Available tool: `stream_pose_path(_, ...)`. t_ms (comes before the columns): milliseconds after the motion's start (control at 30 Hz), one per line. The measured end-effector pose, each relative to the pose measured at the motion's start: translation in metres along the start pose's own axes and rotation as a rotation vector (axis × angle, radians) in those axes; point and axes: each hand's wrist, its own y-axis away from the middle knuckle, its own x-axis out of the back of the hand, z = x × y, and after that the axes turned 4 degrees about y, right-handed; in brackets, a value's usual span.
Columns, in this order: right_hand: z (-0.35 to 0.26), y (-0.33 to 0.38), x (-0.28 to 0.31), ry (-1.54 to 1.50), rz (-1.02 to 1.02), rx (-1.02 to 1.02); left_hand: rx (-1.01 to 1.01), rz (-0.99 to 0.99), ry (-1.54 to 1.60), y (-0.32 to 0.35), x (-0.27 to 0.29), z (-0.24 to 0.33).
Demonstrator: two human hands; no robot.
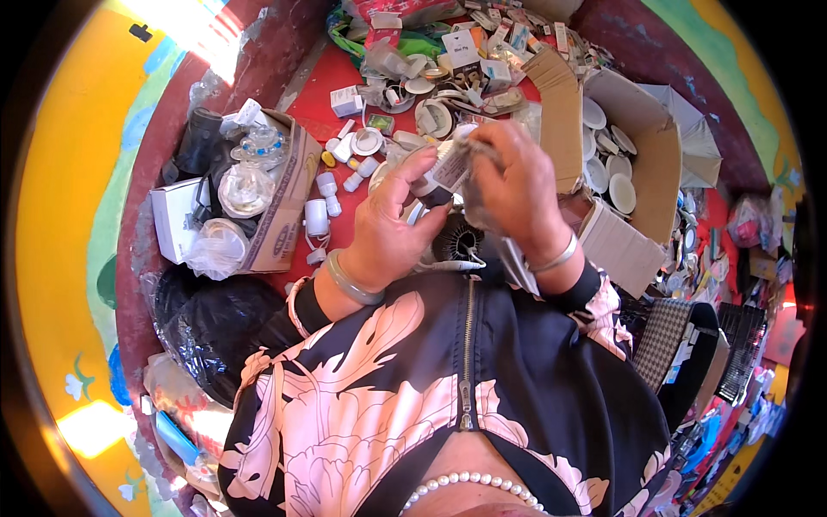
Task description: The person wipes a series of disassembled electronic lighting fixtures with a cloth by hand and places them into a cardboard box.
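In front of my chest, my left hand is closed, thumb and fingers pinching a small dark item with a white printed label. Its exact kind does not show. Close against it, my right hand has its fingers bent round a crumpled, greyish see-through plastic wrapper, partly blurred. A flat greyish strip hangs below the right palm. Under both hands lies a black ribbed round part with a white cord beside it. White bulb-like fittings lie left of my left hand.
At left stands a cardboard box with plastic-wrapped pieces; a black plastic bag sits below it. An open carton at right holds white discs. Packets and small boxes pile up on red cloth ahead. A maroon rim curves around.
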Motion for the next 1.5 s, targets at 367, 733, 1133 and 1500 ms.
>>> stream_pose_path(367,-0.020,0.006,-0.007,-0.112,-0.116,0.154,-0.182,-0.063,-0.194,0.001,0.005,-0.001)
stream_pose_path(733,0.024,-0.001,-0.002,-0.062,0.032,-0.037,-0.042,0.177,0.275,-0.005,-0.001,-0.003)
stream_pose_path(1133,0.024,0.010,0.006,-0.276,0.132,-0.217,0.455,0.285,1.101,-0.015,0.016,-0.016)
stream_pose_path(1500,-0.013,0.012,-0.035,-0.123,0.002,0.249,0.344,0.212,0.885,-0.012,0.006,-0.008)
